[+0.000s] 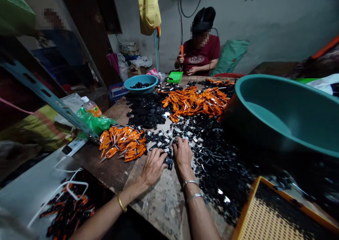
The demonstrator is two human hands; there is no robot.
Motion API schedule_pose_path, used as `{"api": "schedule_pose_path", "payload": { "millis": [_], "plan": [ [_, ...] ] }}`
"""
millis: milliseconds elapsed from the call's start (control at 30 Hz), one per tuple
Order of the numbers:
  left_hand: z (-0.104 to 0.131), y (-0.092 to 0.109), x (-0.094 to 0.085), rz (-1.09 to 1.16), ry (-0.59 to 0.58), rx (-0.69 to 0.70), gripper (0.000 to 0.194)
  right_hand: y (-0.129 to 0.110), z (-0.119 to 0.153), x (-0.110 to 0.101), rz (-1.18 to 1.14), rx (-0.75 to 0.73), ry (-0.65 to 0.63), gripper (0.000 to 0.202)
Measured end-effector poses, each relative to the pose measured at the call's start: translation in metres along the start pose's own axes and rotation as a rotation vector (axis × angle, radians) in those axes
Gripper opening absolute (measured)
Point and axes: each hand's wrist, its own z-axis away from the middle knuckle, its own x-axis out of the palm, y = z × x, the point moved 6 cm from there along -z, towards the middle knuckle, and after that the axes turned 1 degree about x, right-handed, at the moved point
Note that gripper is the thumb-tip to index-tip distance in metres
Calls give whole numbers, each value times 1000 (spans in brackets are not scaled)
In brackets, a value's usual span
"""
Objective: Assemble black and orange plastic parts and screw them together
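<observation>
My left hand [153, 166] is low over the table with its fingers bent. A small black plastic part [168, 161] sits at its thumb and forefinger, seemingly pinched there. To its right, my right hand [183, 152] reaches forward, fingers apart, onto a scatter of small black parts with white ends [162, 140]; its fingertips partly cover them. Left of my hands is a heap of orange-handled tools [124, 141] with pointed metal tips. Loose small black parts [219, 162] spread widely beside my right hand.
A big teal tub [265, 134] stands at right, a yellow perforated tray [272, 215] in front of it. Farther back are orange pieces [196, 100], flat black pieces [147, 109] and a blue basin [141, 79]. Across the table a co-worker [202, 51] holds an orange-handled tool [181, 50].
</observation>
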Motion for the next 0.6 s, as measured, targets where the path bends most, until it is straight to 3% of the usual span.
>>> {"api": "schedule_pose_path", "payload": {
  "millis": [200,300,400,467,600],
  "plan": [
    [-12,3,-3,22,-84,50,52,0,0,-2,-14,9,5,19],
    [-25,-6,-19,69,-66,43,44,-1,1,-3,-46,8,20,16],
    [-52,-41,-55,-96,13,-118,25,0,2,-1,-104,-10,32,15],
    [-76,-76,-86,-239,58,-276,22,2,2,1,-163,-24,44,14],
    [-118,-136,-133,-295,91,-417,20,8,0,1,-336,4,115,26]
  ]
}}
